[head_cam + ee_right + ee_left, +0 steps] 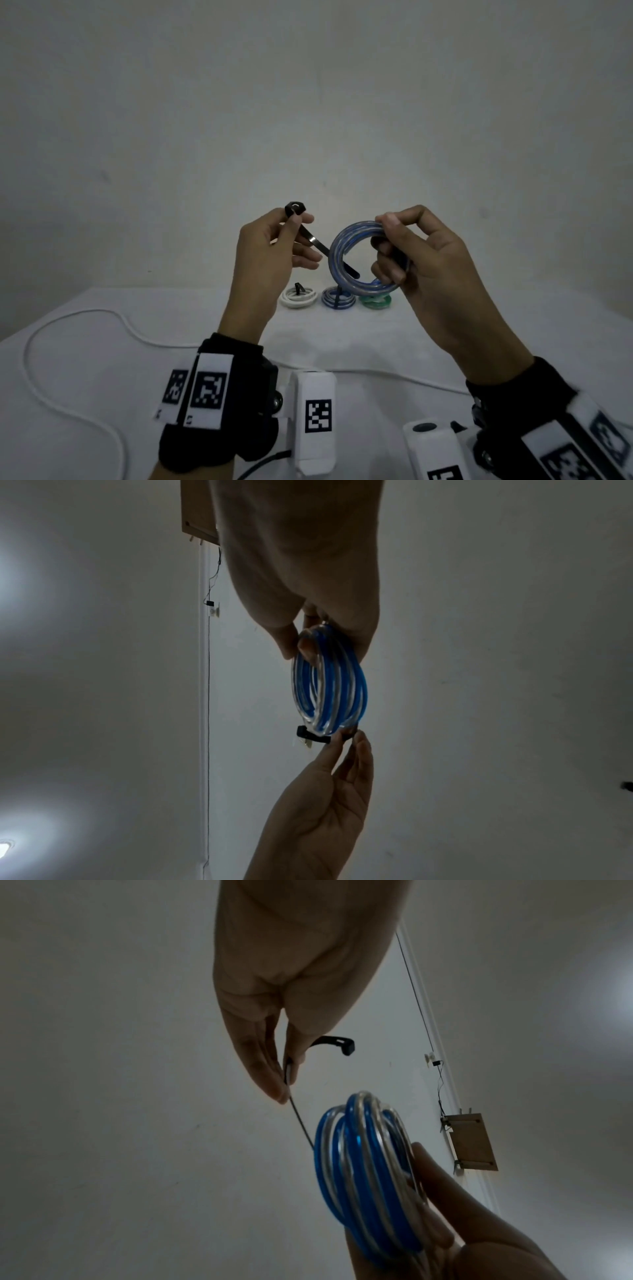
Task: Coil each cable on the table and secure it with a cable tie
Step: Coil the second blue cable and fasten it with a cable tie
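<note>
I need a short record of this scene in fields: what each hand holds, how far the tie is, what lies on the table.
left hand: pinches the black cable tie near its head
right hand: grips the blue coil, held up in the air
tie state: strap passes through the coil, not yet closed
finished coils on table: white coil, second blue coil, green coil
still loose: white cable
</note>
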